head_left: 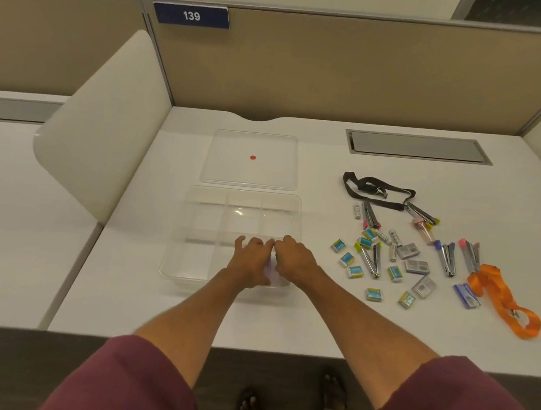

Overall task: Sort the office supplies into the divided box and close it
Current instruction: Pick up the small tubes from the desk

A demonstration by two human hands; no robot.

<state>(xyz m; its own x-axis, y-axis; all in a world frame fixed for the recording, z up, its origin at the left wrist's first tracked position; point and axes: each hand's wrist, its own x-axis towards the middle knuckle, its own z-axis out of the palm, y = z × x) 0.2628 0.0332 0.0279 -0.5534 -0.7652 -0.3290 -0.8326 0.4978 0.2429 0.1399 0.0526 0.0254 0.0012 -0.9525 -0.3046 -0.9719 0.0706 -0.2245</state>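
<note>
A clear divided box (198, 232) stands open in the middle of the white desk. Its clear lid (249, 172), marked with a red dot, lies flat just behind it. My left hand (250, 262) and my right hand (296, 258) meet over the box's near right compartment. Between them they hold a small pale purple thing (271, 270), mostly hidden by the fingers. To the right of the box lie loose supplies: several small teal boxes (346, 259), several staplers (370, 261), grey staple boxes (416, 267) and white tubes (393, 251).
A black lanyard (374, 187) lies behind the supplies and an orange lanyard (504, 298) at the far right, beside a blue box (466, 295). A grey cable hatch (418, 146) sits at the back right. A white partition (103, 125) stands to the left of the box.
</note>
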